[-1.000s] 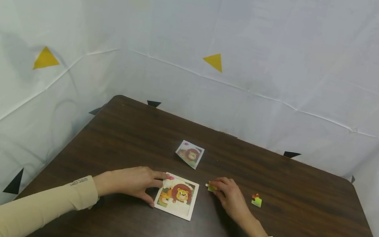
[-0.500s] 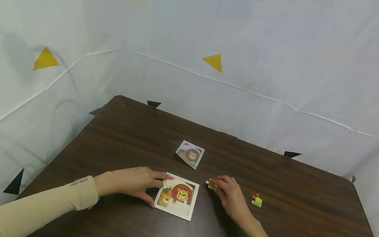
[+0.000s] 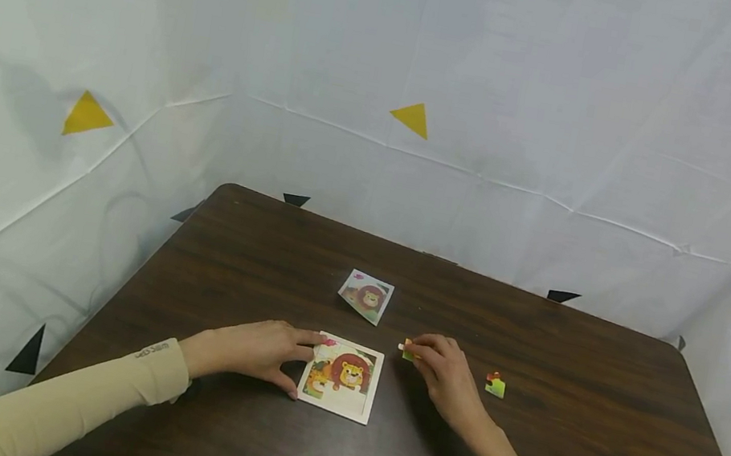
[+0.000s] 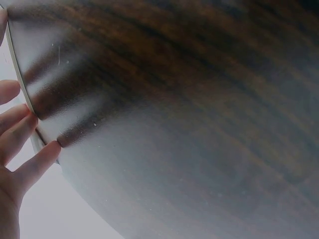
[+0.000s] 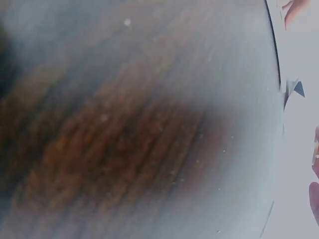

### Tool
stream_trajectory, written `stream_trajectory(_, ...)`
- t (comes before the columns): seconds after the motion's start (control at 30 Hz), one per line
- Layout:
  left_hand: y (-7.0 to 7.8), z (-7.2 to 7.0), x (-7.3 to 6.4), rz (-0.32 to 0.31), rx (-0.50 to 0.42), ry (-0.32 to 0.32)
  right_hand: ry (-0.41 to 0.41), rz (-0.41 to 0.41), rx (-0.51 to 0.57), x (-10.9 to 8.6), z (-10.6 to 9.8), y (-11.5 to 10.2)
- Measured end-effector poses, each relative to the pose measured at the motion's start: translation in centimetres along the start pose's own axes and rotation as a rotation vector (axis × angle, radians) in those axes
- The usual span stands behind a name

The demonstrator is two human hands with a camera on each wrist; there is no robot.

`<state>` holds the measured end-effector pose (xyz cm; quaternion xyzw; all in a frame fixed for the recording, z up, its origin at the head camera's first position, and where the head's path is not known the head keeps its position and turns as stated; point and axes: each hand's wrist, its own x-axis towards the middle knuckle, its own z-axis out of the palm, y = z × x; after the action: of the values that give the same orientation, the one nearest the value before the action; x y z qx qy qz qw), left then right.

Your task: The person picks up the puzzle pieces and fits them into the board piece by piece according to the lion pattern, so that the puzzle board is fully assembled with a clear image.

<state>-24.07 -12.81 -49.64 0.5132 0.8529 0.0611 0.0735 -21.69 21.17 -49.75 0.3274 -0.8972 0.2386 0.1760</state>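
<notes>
In the head view a square jigsaw board [image 3: 351,402] with a pale frame lies on the table, partly filled with pieces showing a lion and a spotted cub. My left hand [image 3: 250,350] is spread along its left side, index finger at the top corner and thumb at the bottom one. The left wrist view has those fingers [image 4: 39,162] fairly straight against the board's edge. To the right of the board, my right hand [image 3: 446,374] pinches a green and yellow puzzle piece [image 3: 407,351], partly covered by the fingers. Only bits of that hand's fingers [image 5: 314,196] enter the right wrist view.
Another puzzle piece [image 3: 495,386], green with red, lies on the table right of my right hand. Behind the board is a paper picture [image 3: 368,298] of the lion with a curled corner. White sheeting [image 3: 509,82] surrounds the brown table [image 3: 569,362] at the back and sides.
The piece in my right hand has tipped up and shifted slightly away from me. My left hand and the board have stayed put.
</notes>
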Motion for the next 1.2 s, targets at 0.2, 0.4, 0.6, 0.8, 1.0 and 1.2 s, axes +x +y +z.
stream_trajectory(0.2, 0.0, 0.0, 0.0, 0.012, 0.006, 0.007, -0.005, -0.014, -0.019, 0.1, -0.5, -0.7)
stream_trajectory(0.4, 0.1, -0.2, -0.1, 0.004, -0.002, -0.003, -0.007, -0.062, -0.052, 0.2, -0.8, -1.2)
stream_trajectory(0.6, 0.1, -0.2, 0.0, 0.004, 0.005, -0.002, 0.009, -0.143, -0.067, 0.5, -1.1, -1.9)
stream_trajectory(0.8, 0.1, -0.2, 0.0, 0.001, -0.006, -0.004, 0.01, -0.162, -0.091, 0.8, -1.6, -2.7)
stream_trajectory(1.0, 0.1, -0.2, -0.1, -0.001, -0.006, -0.005, 0.015, -0.186, -0.109, 0.9, -1.9, -3.3)
stream_trajectory(1.2, 0.1, -0.2, 0.0, -0.006, 0.0, -0.009, 0.011, -0.197, -0.113, 0.9, -2.2, -3.6)
